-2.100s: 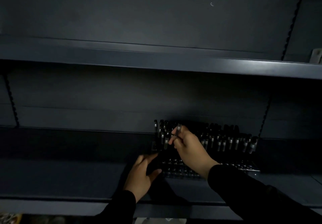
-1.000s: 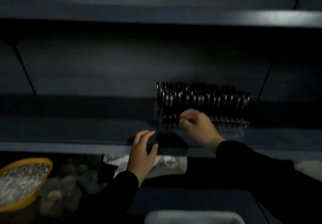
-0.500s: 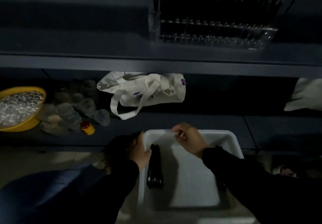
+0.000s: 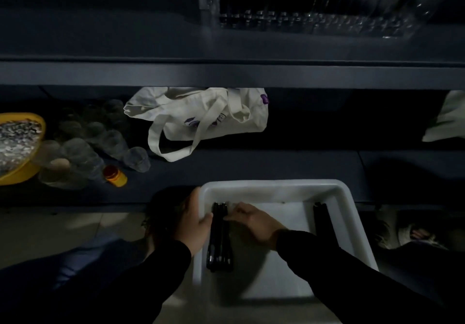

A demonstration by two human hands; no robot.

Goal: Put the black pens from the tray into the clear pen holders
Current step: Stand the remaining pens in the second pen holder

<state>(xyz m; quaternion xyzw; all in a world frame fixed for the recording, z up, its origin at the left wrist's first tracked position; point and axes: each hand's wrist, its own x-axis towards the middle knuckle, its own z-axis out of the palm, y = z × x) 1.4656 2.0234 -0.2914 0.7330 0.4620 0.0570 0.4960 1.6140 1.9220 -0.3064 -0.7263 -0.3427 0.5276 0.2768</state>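
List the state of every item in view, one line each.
white tray: open-topped, on the floor
black pens: bundle lying flat along the tray's left side
second pen bundle: flat by the right wall
left hand: holds the tray's left rim
right hand: fingertips on the pens
clear pen holders: on upper shelf, partly filled
tote bag: slumped, lying flat

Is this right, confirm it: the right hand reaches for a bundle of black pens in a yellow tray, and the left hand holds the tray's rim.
One thing is wrong: the tray is white, not yellow, as the head view shows. The right hand reaches for the black pens, and the left hand holds its rim.
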